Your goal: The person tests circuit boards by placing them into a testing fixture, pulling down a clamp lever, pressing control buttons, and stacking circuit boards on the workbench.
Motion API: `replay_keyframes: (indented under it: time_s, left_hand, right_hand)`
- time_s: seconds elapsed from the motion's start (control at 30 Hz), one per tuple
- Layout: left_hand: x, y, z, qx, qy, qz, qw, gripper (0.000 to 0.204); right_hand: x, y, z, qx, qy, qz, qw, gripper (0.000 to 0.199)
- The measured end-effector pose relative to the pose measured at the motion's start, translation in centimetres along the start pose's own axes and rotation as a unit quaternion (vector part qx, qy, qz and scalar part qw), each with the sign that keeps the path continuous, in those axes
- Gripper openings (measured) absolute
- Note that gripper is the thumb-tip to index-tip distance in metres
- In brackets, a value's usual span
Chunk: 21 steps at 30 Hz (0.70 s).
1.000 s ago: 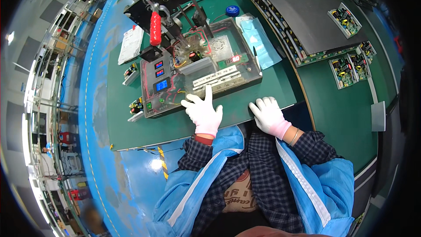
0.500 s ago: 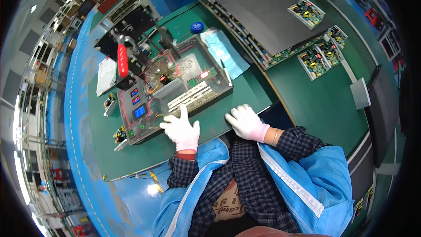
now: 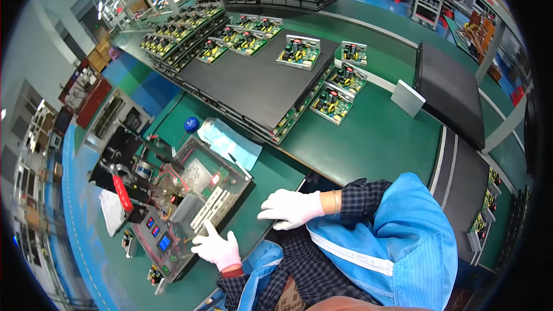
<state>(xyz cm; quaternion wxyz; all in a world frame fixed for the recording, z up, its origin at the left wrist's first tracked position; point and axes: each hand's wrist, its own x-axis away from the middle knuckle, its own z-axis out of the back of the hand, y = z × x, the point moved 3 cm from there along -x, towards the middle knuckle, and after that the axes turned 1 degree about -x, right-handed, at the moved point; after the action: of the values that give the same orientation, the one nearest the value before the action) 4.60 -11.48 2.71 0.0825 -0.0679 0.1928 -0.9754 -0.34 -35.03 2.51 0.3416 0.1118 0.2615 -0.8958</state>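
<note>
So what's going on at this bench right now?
A person in white gloves and a blue coat sits at a green workbench. The left hand rests at the near edge of a clear-covered test fixture with small lit displays, and the right hand lies flat on the bench edge beside it. Neither hand holds anything. Behind the fixture, dark trays carry rows of green circuit boards.

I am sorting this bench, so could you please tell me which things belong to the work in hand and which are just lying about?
In hand:
- test fixture, touched by the left hand
- right hand, resting at the bench edge

Lying about:
- circuit boards
- black trays
- blue sheet
- grey block
</note>
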Motion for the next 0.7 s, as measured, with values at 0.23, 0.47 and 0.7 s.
replay_keyframes:
  time_s: [0.23,0.47,0.7]
  left_hand:
    - [0.5,0.0,-0.5,0.017,0.039,0.005,0.999,0.084]
    - [0.3,0.3,-1.3,0.003,0.068,0.019,0.998,0.085]
    - [0.3,0.1,-0.3,0.030,0.022,0.022,0.999,0.084]
  right_hand:
    - [1.0,1.5,14.9,-0.044,0.024,-0.009,0.999,0.043]
    - [4.2,6.9,25.6,0.106,0.030,-0.215,0.970,0.048]
    - [8.5,16.0,32.3,0.131,0.078,-0.370,0.916,0.051]
